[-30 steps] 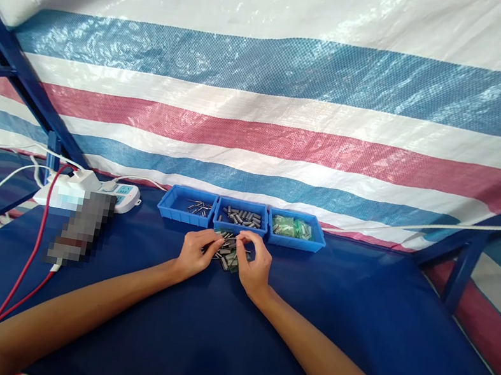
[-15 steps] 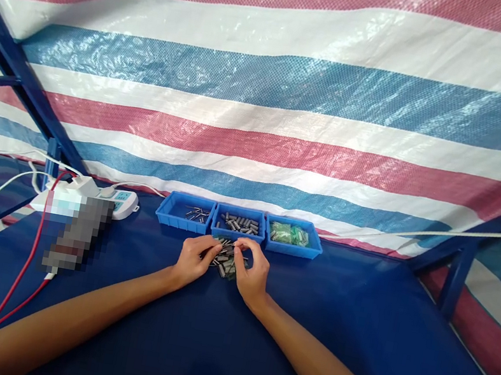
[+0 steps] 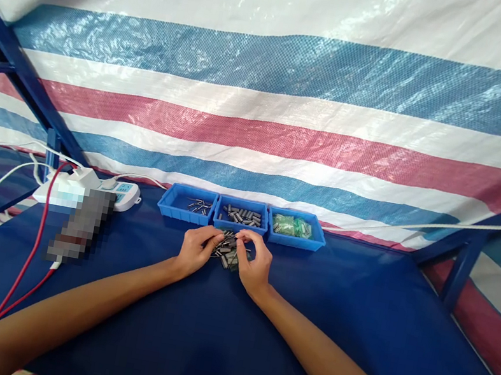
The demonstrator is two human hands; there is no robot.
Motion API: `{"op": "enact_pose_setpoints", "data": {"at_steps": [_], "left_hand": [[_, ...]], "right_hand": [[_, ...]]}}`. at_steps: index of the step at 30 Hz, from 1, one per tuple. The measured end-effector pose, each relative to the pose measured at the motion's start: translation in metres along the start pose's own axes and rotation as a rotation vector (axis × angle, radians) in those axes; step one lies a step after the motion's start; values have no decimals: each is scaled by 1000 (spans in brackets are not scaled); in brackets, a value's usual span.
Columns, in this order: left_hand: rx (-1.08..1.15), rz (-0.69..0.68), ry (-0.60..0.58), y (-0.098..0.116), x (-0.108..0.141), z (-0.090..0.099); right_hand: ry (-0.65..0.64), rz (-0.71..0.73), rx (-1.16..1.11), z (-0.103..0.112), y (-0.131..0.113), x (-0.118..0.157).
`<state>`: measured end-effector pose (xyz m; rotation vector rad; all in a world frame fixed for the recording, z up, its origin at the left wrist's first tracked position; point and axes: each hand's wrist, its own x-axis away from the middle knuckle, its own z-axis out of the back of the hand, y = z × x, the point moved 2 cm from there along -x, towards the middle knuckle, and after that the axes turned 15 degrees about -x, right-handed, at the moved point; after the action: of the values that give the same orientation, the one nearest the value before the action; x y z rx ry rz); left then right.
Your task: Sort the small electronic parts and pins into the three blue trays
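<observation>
A mixed pile of small metal pins, grey cylinders and greenish packets [image 3: 228, 257] lies on the blue table [image 3: 217, 324]. At the pile's left edge, my left hand [image 3: 197, 249] has thumb and forefinger pinched together. My right hand [image 3: 255, 264] is at the right edge, its thumb and forefinger closed near the pile's top. What either pinch holds is too small to make out. Behind stand three blue bins: the left bin [image 3: 169, 210] with thin pins, the middle bin [image 3: 224, 224] with grey cylinders, the right bin [image 3: 318, 245] with green-and-clear packets.
On the left are a white power strip [image 3: 128, 197] with plugs, a pixelated dark object [image 3: 83, 226] and a red cable [image 3: 34, 246]. Blue frame bars [image 3: 461, 270] rise at both sides. A striped sheet [image 3: 265, 106] hangs behind the bins.
The view has shifted a little, so the bins and hands appear slightly higher. Both hands stay at the pile with fingertips somewhat nearer its top.
</observation>
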<state>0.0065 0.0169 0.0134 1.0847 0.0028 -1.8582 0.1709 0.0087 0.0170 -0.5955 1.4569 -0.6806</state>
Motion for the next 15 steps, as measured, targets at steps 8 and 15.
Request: {"op": "enact_pose_setpoints", "data": {"at_steps": [8, 15], "left_hand": [[8, 46, 11, -2, 0, 0], [11, 85, 23, 0, 1, 2]], "right_hand": [[-9, -15, 2, -1, -1, 1], [-65, 114, 10, 2, -23, -4]]}}
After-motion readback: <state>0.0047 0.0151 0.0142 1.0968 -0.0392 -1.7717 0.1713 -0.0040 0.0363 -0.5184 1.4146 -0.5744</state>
